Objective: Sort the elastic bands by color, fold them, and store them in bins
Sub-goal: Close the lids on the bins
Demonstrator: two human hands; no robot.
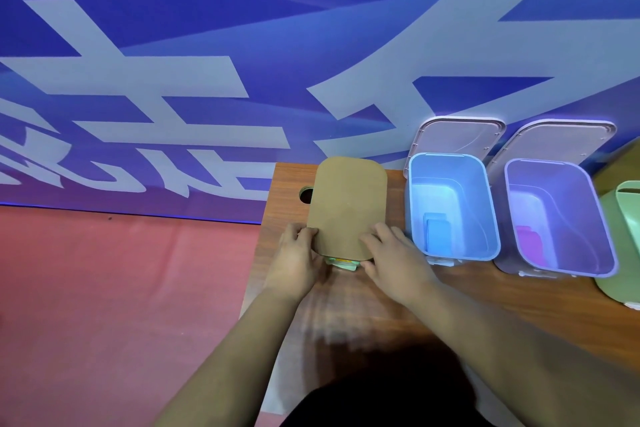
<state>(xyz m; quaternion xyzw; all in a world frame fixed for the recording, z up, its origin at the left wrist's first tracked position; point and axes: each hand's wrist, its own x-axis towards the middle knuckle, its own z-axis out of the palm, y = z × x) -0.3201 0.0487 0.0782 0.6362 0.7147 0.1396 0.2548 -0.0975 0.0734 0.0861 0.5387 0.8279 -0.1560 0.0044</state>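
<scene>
L hand [298,253] and R hand [393,255] both on the near end of a tan lid [349,204], which lies flat near the left end of the wooden table [519,305]. L grips the near-left corner: fingers curled together over the side edge, thumb tucked by the near edge. R grips the near-right corner: fingers close together and flat on top, thumb under the near edge. Btwn the two thumbs a small pale green-yellow piece [341,263] pokes out from under the lid; can't tell if it's a latch or a band. Whatever is under the lid is hidden. A round hole [305,196] in the tabletop sits just left of the lid, partly covered by it. Right of the lid, close beside it, is an open blue bin [414,201] w/ a folded blue band [438,234] on its floor. Next right, an open purple bin [585,215] w/ a folded magenta band [530,243] in its near-left corner. Each bin's lid stands open behind it, blue bin's lid [453,137] and purple bin's lid [554,142], against the blue banner [173,45] w/ big white characters. A green bin [620,253] is cut off at the right edge. Red floor [104,288] left of the table.
</scene>
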